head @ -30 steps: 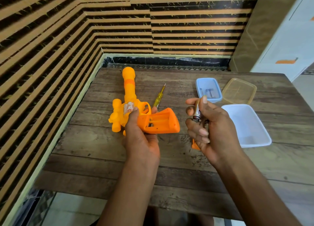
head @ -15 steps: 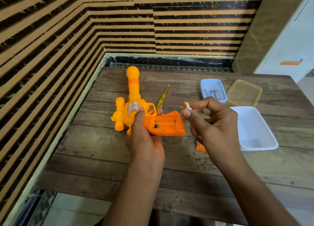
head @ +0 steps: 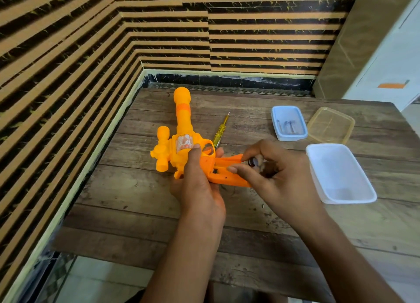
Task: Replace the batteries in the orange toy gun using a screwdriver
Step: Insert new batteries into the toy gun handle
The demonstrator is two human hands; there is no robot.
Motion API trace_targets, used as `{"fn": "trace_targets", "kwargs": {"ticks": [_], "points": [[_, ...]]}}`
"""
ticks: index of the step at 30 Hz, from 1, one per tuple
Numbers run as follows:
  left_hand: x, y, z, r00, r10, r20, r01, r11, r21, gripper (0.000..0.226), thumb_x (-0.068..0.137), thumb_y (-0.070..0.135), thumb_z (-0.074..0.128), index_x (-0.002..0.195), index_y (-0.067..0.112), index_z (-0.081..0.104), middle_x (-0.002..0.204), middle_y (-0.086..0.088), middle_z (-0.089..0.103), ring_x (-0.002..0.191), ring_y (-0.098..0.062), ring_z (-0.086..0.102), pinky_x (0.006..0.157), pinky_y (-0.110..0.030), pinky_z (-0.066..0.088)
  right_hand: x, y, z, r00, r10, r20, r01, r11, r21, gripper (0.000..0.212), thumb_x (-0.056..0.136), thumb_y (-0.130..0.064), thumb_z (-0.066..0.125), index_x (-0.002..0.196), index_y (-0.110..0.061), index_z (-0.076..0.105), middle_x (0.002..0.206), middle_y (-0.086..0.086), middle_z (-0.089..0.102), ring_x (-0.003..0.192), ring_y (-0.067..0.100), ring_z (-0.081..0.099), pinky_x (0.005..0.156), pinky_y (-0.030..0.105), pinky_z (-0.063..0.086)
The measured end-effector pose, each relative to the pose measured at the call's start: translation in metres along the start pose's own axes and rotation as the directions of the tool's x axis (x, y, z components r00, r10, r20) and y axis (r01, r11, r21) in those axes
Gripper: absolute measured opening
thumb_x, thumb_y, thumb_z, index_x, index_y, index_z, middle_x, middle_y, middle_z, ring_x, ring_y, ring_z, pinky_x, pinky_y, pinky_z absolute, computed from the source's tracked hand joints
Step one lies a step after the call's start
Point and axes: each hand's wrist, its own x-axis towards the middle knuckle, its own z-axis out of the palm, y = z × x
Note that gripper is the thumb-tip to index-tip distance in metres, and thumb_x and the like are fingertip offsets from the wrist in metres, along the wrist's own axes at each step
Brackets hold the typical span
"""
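The orange toy gun (head: 181, 129) lies on the wooden table (head: 141, 202), barrel pointing away from me. My left hand (head: 197, 184) grips it around the body near the trigger. The handle's battery compartment (head: 223, 173) faces up and is open. My right hand (head: 272, 177) pinches a battery (head: 253, 162) between thumb and fingers at the rear end of that compartment. A yellow screwdriver (head: 220, 132) lies on the table just right of the barrel, its tip pointing away.
A small blue tray (head: 276, 129) holding small metal parts sits at the back right. Beside it lies a clear yellowish lid (head: 330, 125). A white plastic container (head: 341, 175) stands right of my right hand. Striped walls close the table's left and far sides.
My right hand has carried the battery leftward and down from in front of me to the open handle compartment. My left hand keeps hold of the gun.
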Motion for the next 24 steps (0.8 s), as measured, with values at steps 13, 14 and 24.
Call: {"fn": "trace_targets", "kwargs": {"ticks": [13,14,24], "points": [[0.001,-0.001,0.001,1.000,-0.004,-0.018,0.004,1.000,-0.011,0.039,0.094,0.023,0.072,0.131,0.012,0.065,0.112,-0.017,0.077,0.085,-0.026,0.080,0.070,-0.038,0.063,0.004,-0.007,-0.001,0.997,0.020,0.081,-0.018,1.000,-0.014,0.045,0.088,-0.029,0.082,0.070,-0.063,0.060,0.065,0.001,0.063,0.062,0.015,0.062,0.060,0.035,0.049],[0.001,-0.001,0.001,1.000,-0.003,-0.021,0.003,1.000,-0.008,0.039,0.094,0.023,0.073,0.130,0.012,0.065,0.112,-0.017,0.077,0.085,-0.026,0.080,0.070,-0.038,0.063,0.003,-0.009,0.001,0.996,0.079,0.051,-0.080,0.997,0.014,0.036,0.086,-0.033,0.084,0.073,-0.060,0.064,0.064,0.001,0.064,0.062,0.018,0.064,0.062,0.039,0.053],[0.002,-0.002,0.002,1.000,0.014,0.021,-0.014,1.000,0.011,0.034,0.095,0.027,0.073,0.127,0.017,0.067,0.113,-0.013,0.078,0.087,-0.026,0.080,0.085,-0.051,0.063,0.008,-0.016,-0.002,0.543,0.727,0.420,-0.839,0.468,0.276,0.046,0.083,-0.040,0.084,0.063,-0.008,0.056,0.050,0.004,0.045,0.034,0.010,0.027,0.037,0.017,0.018]]}}
